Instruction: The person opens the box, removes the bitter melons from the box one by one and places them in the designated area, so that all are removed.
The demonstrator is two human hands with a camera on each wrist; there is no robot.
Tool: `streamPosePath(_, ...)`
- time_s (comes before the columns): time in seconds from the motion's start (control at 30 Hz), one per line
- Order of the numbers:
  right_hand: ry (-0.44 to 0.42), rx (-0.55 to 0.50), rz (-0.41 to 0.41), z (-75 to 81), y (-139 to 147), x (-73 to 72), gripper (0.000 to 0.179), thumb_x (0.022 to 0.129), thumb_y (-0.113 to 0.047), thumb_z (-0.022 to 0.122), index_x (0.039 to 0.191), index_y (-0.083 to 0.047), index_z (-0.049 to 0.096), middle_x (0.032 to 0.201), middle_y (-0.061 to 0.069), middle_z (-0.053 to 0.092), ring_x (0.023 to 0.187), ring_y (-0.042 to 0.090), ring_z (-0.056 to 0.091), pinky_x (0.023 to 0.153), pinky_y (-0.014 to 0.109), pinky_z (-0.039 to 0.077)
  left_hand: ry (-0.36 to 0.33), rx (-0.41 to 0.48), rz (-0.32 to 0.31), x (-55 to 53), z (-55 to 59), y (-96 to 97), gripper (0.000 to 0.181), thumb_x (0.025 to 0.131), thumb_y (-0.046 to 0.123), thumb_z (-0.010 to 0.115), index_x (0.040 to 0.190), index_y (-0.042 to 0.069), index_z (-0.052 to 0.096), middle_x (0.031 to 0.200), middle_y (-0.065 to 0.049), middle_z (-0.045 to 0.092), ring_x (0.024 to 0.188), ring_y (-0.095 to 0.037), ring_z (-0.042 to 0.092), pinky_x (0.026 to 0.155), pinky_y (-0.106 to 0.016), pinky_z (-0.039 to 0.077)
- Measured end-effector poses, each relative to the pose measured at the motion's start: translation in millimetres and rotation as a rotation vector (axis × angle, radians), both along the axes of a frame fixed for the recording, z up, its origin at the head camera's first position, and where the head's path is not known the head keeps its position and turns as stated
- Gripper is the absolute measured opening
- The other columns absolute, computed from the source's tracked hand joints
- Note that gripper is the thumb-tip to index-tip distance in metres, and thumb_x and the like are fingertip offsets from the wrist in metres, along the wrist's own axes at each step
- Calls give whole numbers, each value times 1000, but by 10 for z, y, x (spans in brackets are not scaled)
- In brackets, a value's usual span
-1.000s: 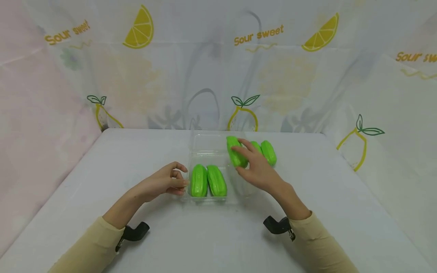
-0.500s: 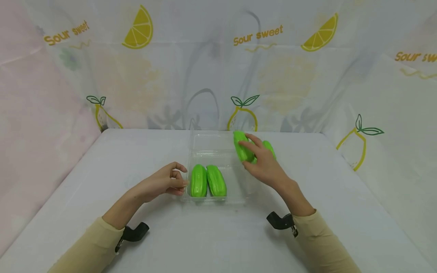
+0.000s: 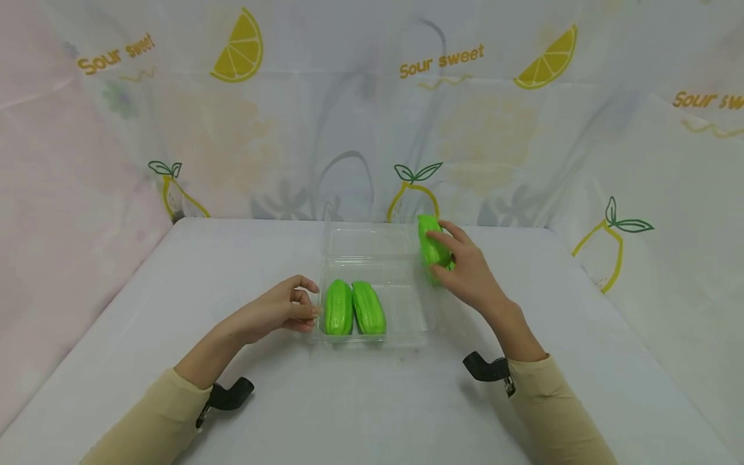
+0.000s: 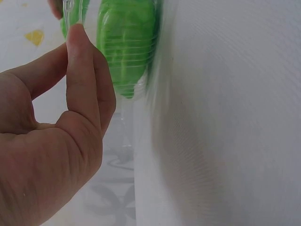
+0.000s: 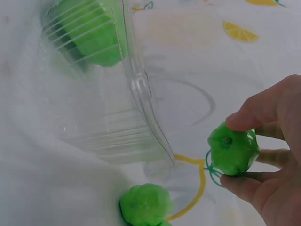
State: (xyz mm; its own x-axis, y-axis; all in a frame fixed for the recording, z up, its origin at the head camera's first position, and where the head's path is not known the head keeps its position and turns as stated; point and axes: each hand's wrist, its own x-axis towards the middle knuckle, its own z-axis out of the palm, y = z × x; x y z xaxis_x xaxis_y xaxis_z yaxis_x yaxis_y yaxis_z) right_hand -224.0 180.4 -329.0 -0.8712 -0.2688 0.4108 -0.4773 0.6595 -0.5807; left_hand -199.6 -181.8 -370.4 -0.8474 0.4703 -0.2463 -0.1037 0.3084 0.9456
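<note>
A clear plastic clamshell box (image 3: 407, 313) lies open on the table, its lid folded back. Two bright green ridged gourds, one a left gourd (image 3: 338, 308) and one a right gourd (image 3: 369, 308), lie side by side in its left half. My left hand (image 3: 279, 307) pinches the box's left rim between thumb and fingers, as the left wrist view shows close up. My right hand (image 3: 467, 271) grips a third green gourd (image 5: 233, 149) in its fingertips, raised at the box's back right corner. Another gourd (image 5: 145, 205) rests on the table beside the box, mostly hidden by my right hand in the head view.
The white tabletop (image 3: 349, 407) runs back to a hanging cloth (image 3: 290, 116) printed with lemons. A black camera mount sits at each wrist, the left mount (image 3: 232, 394) and the right mount (image 3: 485, 368), low over the table.
My right hand has carried its gourd to the right and farther back, from over the box's right half to past its right side. My left hand has stayed at the rim.
</note>
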Motion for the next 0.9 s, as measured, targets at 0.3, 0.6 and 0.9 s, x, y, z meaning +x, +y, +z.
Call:
streamPosePath(0.3, -29, -36, -46, -18, 181, -88, 52, 85, 0, 64, 137, -4, 56, 158, 14, 34, 130, 39, 50, 95, 57, 53, 1, -10, 3, -1, 8, 8, 56, 95, 15, 67, 135, -3, 33, 88, -8, 54, 78, -18, 64, 73, -26, 59)
streamPosePath(0.6, -55, -64, -87, -17, 337, -146, 53, 85, 0, 59, 138, -3, 55, 159, 15, 33, 134, 39, 46, 98, 57, 50, 5, -8, 4, 4, 9, 1, 54, 95, 15, 66, 134, -3, 33, 87, -7, 54, 78, -18, 64, 73, -26, 59)
streamPosePath(0.9, -86, -87, -133, -10, 532, -157, 54, 86, 2, 58, 140, -1, 52, 160, 17, 30, 140, 42, 40, 105, 60, 45, 5, -6, -6, -8, 2, 3, 56, 95, 15, 66, 135, -4, 32, 87, -7, 54, 78, -18, 65, 73, -26, 59)
